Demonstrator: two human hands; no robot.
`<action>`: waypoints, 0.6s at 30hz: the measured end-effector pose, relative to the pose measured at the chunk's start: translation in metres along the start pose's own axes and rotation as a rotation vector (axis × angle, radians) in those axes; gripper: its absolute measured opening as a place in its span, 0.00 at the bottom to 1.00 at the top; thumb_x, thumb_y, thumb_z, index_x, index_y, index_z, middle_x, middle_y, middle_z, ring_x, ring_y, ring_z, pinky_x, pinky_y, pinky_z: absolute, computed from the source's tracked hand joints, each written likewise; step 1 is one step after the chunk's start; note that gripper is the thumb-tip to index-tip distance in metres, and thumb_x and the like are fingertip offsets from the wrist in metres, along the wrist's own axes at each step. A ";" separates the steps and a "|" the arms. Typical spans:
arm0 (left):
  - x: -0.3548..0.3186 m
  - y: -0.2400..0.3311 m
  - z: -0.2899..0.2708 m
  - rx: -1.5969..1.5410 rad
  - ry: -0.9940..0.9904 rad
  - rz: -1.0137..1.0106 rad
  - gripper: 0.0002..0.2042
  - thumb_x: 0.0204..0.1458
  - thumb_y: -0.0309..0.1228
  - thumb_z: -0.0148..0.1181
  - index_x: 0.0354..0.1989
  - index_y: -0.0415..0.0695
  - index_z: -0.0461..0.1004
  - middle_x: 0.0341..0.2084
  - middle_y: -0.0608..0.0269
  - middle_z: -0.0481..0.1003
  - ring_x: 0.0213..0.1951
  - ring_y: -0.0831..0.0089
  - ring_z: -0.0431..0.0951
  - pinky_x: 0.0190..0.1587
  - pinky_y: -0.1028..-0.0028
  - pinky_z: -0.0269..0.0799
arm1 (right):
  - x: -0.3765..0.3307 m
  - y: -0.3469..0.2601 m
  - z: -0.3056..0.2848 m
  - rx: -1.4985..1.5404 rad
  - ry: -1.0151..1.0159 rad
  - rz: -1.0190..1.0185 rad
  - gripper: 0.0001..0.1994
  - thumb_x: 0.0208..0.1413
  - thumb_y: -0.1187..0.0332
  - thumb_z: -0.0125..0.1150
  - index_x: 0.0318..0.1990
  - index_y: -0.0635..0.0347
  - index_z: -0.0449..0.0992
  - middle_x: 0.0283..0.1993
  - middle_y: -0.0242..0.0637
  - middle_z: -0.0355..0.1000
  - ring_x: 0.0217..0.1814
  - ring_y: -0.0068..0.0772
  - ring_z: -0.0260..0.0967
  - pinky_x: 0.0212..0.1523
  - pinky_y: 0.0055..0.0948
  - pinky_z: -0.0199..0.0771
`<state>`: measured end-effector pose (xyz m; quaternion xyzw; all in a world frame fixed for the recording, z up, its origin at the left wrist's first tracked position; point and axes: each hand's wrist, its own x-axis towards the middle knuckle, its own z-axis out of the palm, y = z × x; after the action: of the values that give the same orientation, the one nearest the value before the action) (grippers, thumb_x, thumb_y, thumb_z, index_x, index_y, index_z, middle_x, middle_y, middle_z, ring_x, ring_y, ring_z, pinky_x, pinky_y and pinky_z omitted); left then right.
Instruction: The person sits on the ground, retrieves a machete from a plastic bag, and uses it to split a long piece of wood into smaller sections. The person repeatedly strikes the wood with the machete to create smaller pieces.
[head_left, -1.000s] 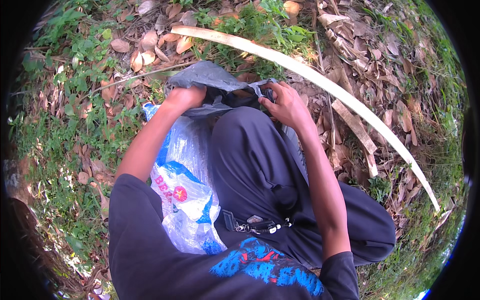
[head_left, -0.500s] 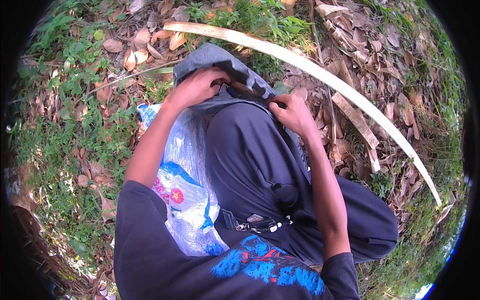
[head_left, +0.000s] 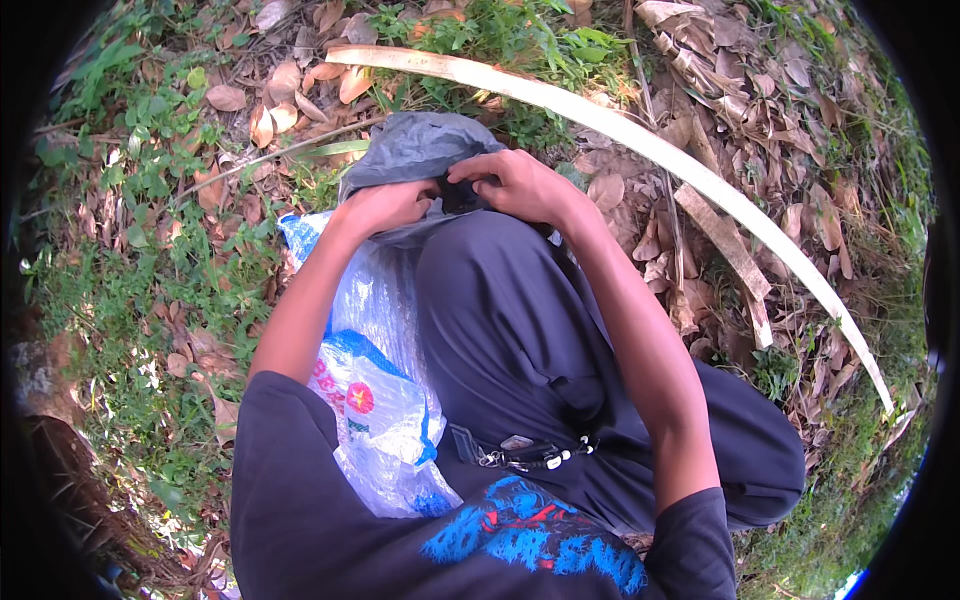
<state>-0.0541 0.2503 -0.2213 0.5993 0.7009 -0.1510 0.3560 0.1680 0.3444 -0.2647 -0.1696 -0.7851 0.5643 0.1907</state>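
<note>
My left grip (head_left: 393, 207) is at the near, left side of the mouth of a grey bag (head_left: 425, 135), its fingers bent in toward the opening and touching the thin, crumpled material; I cannot tell whether they close on it, since the tips are partly hidden; my right grip (head_left: 515, 187) reaches in from the right, fingers bent and pointing left at the same mouth, the thumb tucked below them; whether it pinches the edge or only rests there, I cannot tell. The bag rises just beyond both grips, its upper part bulging above my left one, and a dark gap shows between them; what lies inside is too dark to make out.

Just below the grips, toward my body, stands my raised knee in dark trousers (head_left: 485, 290); below my left grip, between that forearm and the knee, a white and blue plastic sack (head_left: 375, 295) with red print lies crumpled; well below my right grip, at my waist, hangs a dark strap with white beads (head_left: 553, 461).

Beyond the grips a long pale strip (head_left: 610, 127) curves across the ground and down past the right one; a short, rough wooden piece (head_left: 722, 240) lies between that strip and my right forearm; left of my left grip, a thin stick (head_left: 270, 157) slants over green plants (head_left: 140, 215) and dry leaves.
</note>
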 end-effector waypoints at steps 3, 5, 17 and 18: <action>0.002 -0.002 -0.003 -0.118 0.137 -0.036 0.20 0.60 0.35 0.57 0.58 0.42 0.71 0.40 0.49 0.82 0.45 0.53 0.82 0.48 0.60 0.75 | 0.010 0.028 0.006 -0.416 -0.029 -0.003 0.33 0.45 0.69 0.69 0.63 0.63 0.71 0.62 0.50 0.71 0.64 0.51 0.69 0.65 0.46 0.70; 0.009 -0.015 0.002 -0.146 0.210 -0.102 0.21 0.59 0.36 0.60 0.57 0.39 0.71 0.35 0.49 0.82 0.40 0.53 0.82 0.45 0.60 0.75 | 0.005 0.021 0.013 -0.601 0.128 -0.022 0.42 0.42 0.66 0.73 0.69 0.61 0.63 0.69 0.47 0.65 0.72 0.51 0.61 0.68 0.49 0.67; 0.023 -0.015 0.030 0.071 0.813 0.316 0.12 0.58 0.32 0.60 0.42 0.35 0.77 0.39 0.43 0.78 0.42 0.42 0.77 0.49 0.56 0.72 | -0.033 0.052 0.020 -0.925 0.147 0.077 0.42 0.50 0.65 0.63 0.75 0.52 0.56 0.71 0.44 0.61 0.71 0.43 0.60 0.60 0.40 0.63; 0.023 -0.016 0.029 0.139 0.874 0.408 0.11 0.59 0.29 0.58 0.47 0.38 0.77 0.43 0.45 0.79 0.46 0.44 0.77 0.51 0.57 0.73 | -0.036 0.055 0.020 -0.889 0.155 0.065 0.41 0.50 0.65 0.64 0.74 0.54 0.57 0.71 0.46 0.62 0.71 0.45 0.60 0.61 0.43 0.63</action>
<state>-0.0602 0.2447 -0.2610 0.7541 0.6414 0.1411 0.0097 0.1927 0.3275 -0.3265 -0.3013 -0.9290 0.1635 0.1395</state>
